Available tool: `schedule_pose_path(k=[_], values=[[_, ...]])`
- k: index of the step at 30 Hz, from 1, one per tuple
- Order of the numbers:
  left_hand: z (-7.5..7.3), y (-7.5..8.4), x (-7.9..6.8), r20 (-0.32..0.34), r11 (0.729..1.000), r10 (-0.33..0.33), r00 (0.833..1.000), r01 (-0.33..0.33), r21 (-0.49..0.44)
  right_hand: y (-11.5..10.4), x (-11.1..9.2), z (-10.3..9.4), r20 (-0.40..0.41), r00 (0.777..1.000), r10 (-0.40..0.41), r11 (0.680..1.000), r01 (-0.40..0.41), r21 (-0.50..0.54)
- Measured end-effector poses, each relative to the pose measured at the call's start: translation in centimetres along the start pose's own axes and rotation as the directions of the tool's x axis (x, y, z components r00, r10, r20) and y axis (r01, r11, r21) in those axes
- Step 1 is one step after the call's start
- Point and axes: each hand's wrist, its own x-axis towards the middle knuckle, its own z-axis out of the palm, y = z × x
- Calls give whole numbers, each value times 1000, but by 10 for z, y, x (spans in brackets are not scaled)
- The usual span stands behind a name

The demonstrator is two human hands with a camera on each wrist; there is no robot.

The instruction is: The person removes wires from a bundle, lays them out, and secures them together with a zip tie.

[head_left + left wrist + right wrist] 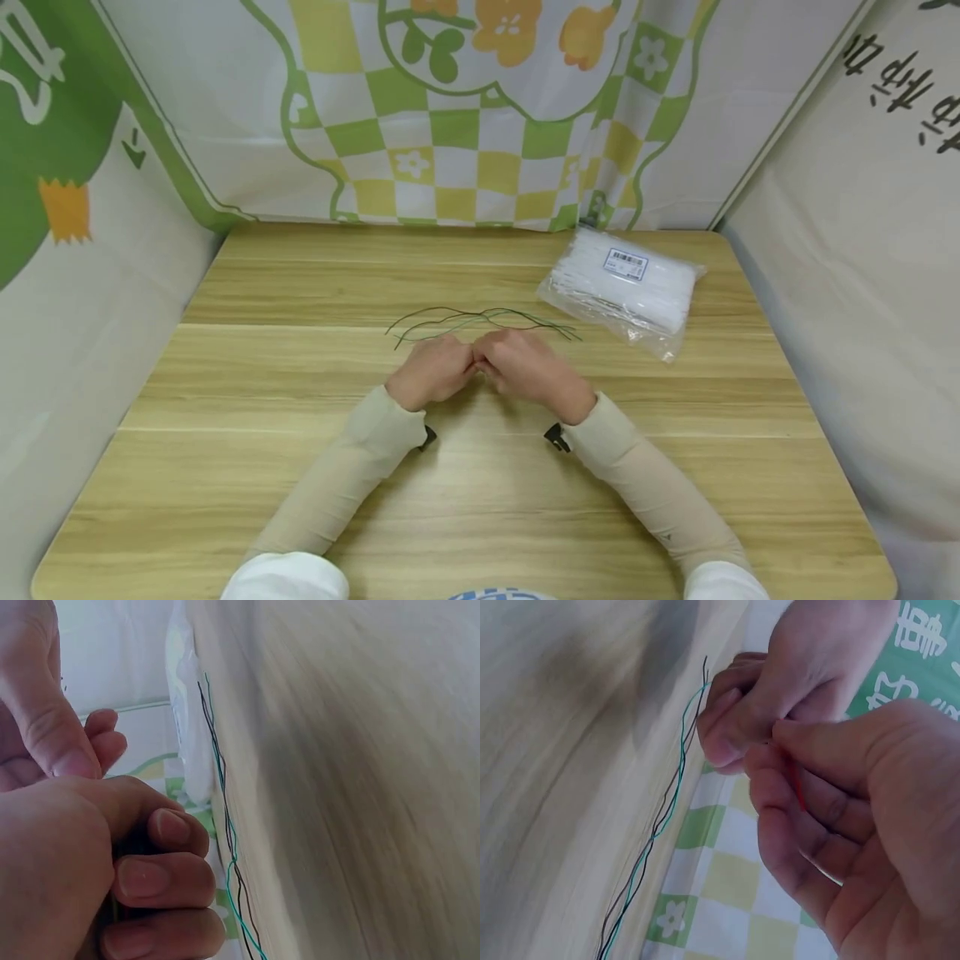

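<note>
Red wire — running inside the right hand, thumb and finger pinching it; left hand curling alongside — contents impossible to tell; dark and green wires lying beyond on table.

red strand: pt hid. in R hand | bag label: txt too sm.
</note>
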Motion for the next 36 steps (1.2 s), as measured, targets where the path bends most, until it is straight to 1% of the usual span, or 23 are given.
schedule_pose_path(k=[2, 6, 10, 14, 18, 20, 26, 28, 32, 36], values=[[0, 0, 1, -1, 1000, -4, 1000, 4, 3, 0, 0, 0, 13, 1000, 10, 1000, -10, 6], [1, -3, 1, -3, 1000, 4, 1000, -4, -4, 2, -1, -1, 6, 1000, 28, 1000, -28, -14], [1, -11, -2, 7, 1000, 1, 1000, -1, -14, 8, -4, -4, -8, 999, 43, 999, -43, -19], [0, -20, -6, 21, 1000, -10, 1000, 10, -7, 14, -9, -10, -17, 996, 87, 996, -88, -10], [-2, -25, -9, 32, 1000, 18, 999, -18, -5, 21, -12, -11, -30, 993, 116, 993, -116, -5], [-3, -25, -11, 30, 999, 43, 999, -43, -11, 24, -13, -11, -36, 992, 120, 993, -119, 12], [-5, -26, -15, -3, 993, 111, 994, -111, -37, 34, -17, -13, -60, 990, 127, 990, -123, 62], [-6, -27, -17, -4, 990, 129, 992, -129, -50, 38, -19, -15, -63, 989, 133, 990, -129, 65], [-6, -33, -22, 16, 990, 125, 992, -123, -75, 44, -23, -18, -73, 988, 138, 990, -135, 49], [-4, -40, -25, 26, 990, 116, 993, -114, -87, 50, -26, -19, -78, 990, 120, 992, -117, 36]])
